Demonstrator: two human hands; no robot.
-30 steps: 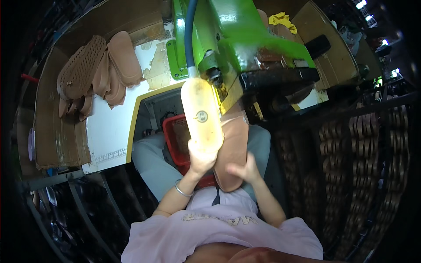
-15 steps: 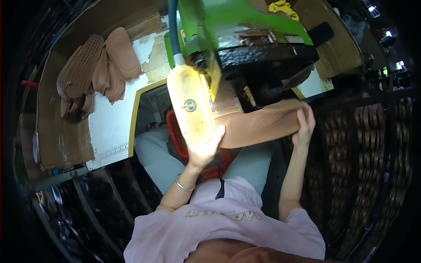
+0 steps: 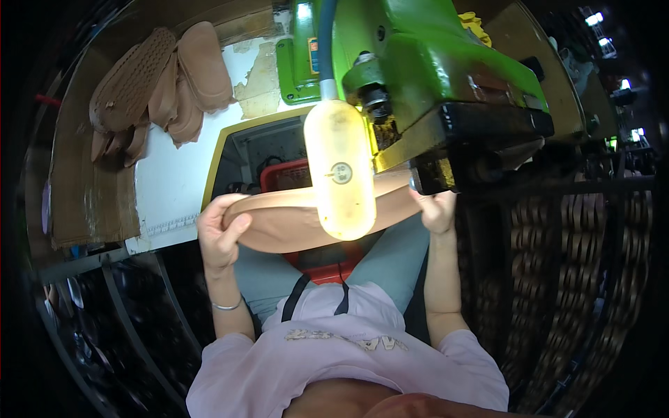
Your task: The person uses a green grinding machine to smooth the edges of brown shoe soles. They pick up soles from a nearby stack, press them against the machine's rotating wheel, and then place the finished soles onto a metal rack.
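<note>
Both hands, left hand (image 3: 219, 233) and right hand (image 3: 437, 209), fingers clamped on ends of tan flat rubbery shoe sole (image 3: 279, 226); looks light, bendy, so grip ends.

Tan shoe sole (image 3: 293, 226): matt, smooth, rubbery-looking. Green machine (image 3: 432, 63) above sole: painted metal, glossy; black head of machine dull, greasy-looking. Lamp (image 3: 339, 167) in front of sole: translucent yellowish plastic, smooth. Sole pile (image 3: 157, 80) left of machine: matt tan, one with ribbed tread. Cardboard (image 3: 87, 202) below pile: rough, brown. Red crate (image 3: 286, 177) behind sole: plastic.
</note>
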